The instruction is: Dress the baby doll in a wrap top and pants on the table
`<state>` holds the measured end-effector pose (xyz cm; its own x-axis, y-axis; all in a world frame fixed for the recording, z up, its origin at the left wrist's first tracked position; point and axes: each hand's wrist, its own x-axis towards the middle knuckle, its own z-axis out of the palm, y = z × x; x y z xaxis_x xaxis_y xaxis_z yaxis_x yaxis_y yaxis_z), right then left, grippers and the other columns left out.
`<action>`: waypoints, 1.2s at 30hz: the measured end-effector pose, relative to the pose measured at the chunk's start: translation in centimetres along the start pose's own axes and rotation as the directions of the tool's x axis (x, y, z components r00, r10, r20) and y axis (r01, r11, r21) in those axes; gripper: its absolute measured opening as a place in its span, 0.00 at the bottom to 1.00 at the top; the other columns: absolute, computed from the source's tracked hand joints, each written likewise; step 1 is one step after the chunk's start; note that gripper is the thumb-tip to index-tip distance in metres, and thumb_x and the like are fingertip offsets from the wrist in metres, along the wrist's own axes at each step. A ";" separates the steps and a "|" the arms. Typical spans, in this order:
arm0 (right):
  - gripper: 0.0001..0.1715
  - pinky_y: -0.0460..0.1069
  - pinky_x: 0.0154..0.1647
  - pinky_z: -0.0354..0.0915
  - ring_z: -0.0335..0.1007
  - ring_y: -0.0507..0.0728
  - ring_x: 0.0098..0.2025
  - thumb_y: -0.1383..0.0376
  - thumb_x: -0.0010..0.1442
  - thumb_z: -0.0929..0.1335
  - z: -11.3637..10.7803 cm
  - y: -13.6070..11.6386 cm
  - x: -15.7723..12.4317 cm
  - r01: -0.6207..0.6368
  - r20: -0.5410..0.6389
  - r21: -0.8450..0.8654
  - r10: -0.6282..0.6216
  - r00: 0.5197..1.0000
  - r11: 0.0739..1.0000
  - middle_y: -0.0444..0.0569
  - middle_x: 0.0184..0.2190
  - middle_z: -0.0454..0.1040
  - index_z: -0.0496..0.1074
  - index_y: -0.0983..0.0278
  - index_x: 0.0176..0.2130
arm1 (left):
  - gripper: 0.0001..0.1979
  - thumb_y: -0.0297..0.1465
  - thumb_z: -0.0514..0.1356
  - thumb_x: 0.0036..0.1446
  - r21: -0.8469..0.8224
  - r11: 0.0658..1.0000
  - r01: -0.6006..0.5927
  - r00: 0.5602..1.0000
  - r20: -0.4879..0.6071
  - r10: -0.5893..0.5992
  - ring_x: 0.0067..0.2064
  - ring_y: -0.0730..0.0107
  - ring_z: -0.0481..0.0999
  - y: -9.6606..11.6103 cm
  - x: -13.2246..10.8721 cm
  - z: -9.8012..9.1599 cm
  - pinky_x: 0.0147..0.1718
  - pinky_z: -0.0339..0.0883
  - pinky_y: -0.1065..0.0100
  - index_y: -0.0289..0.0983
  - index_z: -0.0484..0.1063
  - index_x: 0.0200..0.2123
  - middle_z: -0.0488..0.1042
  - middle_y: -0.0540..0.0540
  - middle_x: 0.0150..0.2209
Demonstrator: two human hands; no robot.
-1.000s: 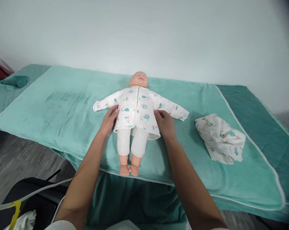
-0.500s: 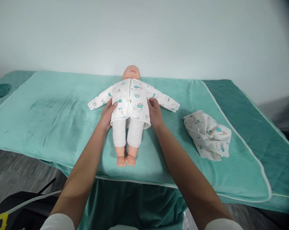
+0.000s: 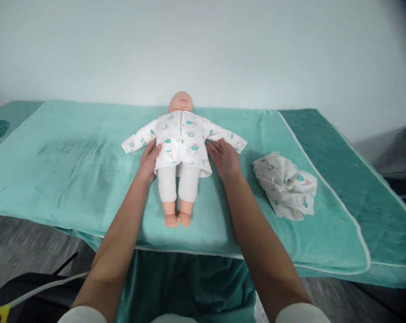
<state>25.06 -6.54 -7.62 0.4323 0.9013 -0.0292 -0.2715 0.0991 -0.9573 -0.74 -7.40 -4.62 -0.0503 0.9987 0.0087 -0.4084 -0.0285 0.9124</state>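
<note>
1. A baby doll (image 3: 180,154) lies on its back on the bed (image 3: 344,175), about midway between the bed's two short ends. Its head is by the far edge, and its bare feet (image 3: 171,220) point to the near edge, a bit back from it.
2. It has on a white jacket (image 3: 191,134) with little green and pink pictures. Both sleeves stick out to the sides. Its white trousers (image 3: 189,185) stop above the ankles.
3. The left hand (image 3: 148,160) is cupped at the doll's side, with the thumb on the jacket. I can't tell how tightly it holds.
4. The right hand (image 3: 226,159) is loosely open at the other side, palm partly up, with its fingertips close to the jacket and its thumb by the sleeve. I can't tell if they touch.
5. A crumpled cloth (image 3: 285,184) with the same sort of pictures lies toward the bed's right end, apart from the doll.
6. Under them all is a light green blanket (image 3: 71,175) with a white edge.
7. A pale wall (image 3: 203,49) stands behind the far edge.
8. Below the near left corner are a black thing (image 3: 31,294) and a pale tube (image 3: 48,286).
</note>
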 end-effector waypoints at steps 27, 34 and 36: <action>0.19 0.66 0.61 0.62 0.68 0.72 0.62 0.65 0.66 0.66 -13.3 -11.9 -2.1 0.376 0.348 -0.826 0.146 0.926 -0.419 0.68 0.58 0.76 0.77 0.68 0.53 | 0.10 0.25 0.60 0.58 -0.054 0.998 -0.023 0.902 -0.432 -0.003 0.52 0.70 0.78 4.1 0.6 -8.1 0.61 0.71 0.61 0.40 0.69 0.43 0.76 0.45 0.46; 0.08 0.53 0.39 0.62 0.73 0.61 0.40 0.59 0.61 0.72 -9.5 -15.8 -3.2 0.556 0.456 -0.804 0.383 0.804 -0.212 0.52 0.39 0.79 0.75 0.60 0.40 | 0.14 0.24 0.65 0.50 0.284 0.959 -0.011 0.889 -0.436 0.139 0.51 0.63 0.77 6.6 -3.1 -6.1 0.59 0.70 0.58 0.40 0.77 0.41 0.78 0.48 0.44; 0.09 0.51 0.34 0.60 0.69 0.58 0.34 0.56 0.61 0.72 -7.3 -17.2 -5.3 0.589 0.554 -0.808 0.349 0.756 0.007 0.46 0.34 0.77 0.74 0.58 0.38 | 0.11 0.26 0.67 0.52 0.376 0.921 -0.105 0.965 -0.186 0.186 0.52 0.60 0.78 8.1 -5.2 -3.4 0.60 0.69 0.57 0.40 0.80 0.40 0.80 0.45 0.48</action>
<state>33.74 -16.12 6.90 -0.2440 0.9497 -0.1966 0.9477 0.1904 -0.2563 -6.87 -12.97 1.32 -0.2939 0.9503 0.1023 -0.0282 -0.1156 0.9929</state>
